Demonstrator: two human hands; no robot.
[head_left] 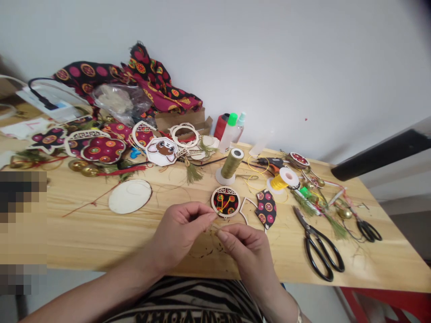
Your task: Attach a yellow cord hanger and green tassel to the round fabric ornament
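My left hand point(188, 229) and my right hand point(247, 249) meet low over the wooden table, fingertips of each pinched together. A thin pale strand shows between them; its ends are too small to make out. Just beyond the fingertips lies a round wooden frame point(226, 211) backed with dark patterned fabric, with yellow cord across it. Right of it are a pale curved frame piece point(248, 202) and a fan-shaped piece of patterned fabric point(266, 210). Behind stands an olive thread spool point(230, 165).
Large black-handled scissors point(321, 251) lie at the right, near a yellow cord spool point(281, 180). A white oval point(130, 196) is at the left. Fabric, ornaments and bottles point(229, 134) line the wall side. A dark bar point(380, 154) juts in from the right.
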